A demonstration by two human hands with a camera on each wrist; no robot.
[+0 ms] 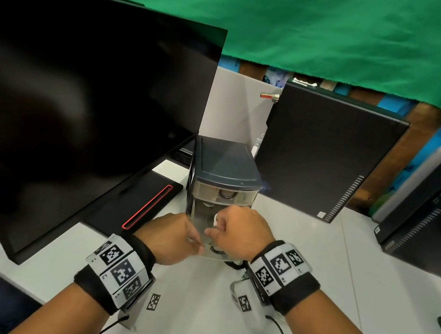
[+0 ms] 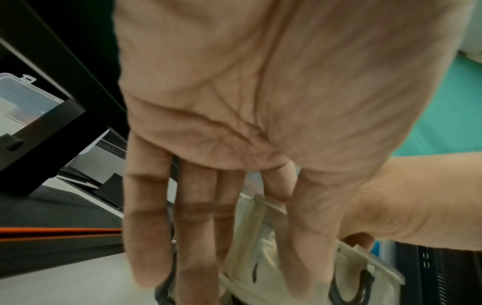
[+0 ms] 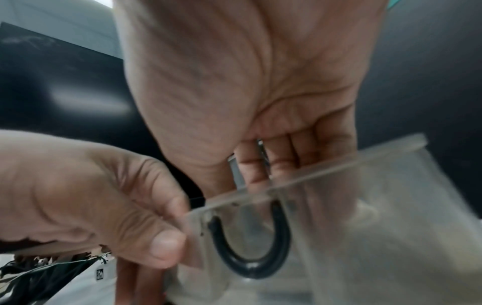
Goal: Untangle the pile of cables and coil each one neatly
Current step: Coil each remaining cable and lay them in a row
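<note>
A small drawer unit [image 1: 227, 167] with a dark lid stands on the white desk [image 1: 366, 282]. Its lowest translucent drawer [image 1: 211, 253] is pulled out and has a black ring handle [image 3: 250, 247]. My left hand [image 1: 191, 239] pinches the drawer's front corner, thumb [image 3: 167, 243] on the face and straight fingers [image 2: 198, 237] behind. My right hand [image 1: 216, 227] reaches into the drawer with curled fingers [image 3: 250, 165] round a white cable [image 1: 215, 219]; most of that cable is hidden. A black cable [image 1: 233, 264] lies under the drawer by my right wrist.
A large dark monitor [image 1: 83, 94] stands at the left, its base [image 1: 147, 208] marked by a red slot. A black computer tower [image 1: 326, 157] is behind the drawers and another [image 1: 435, 215] at the far right. Green cloth [image 1: 314, 25] hangs behind.
</note>
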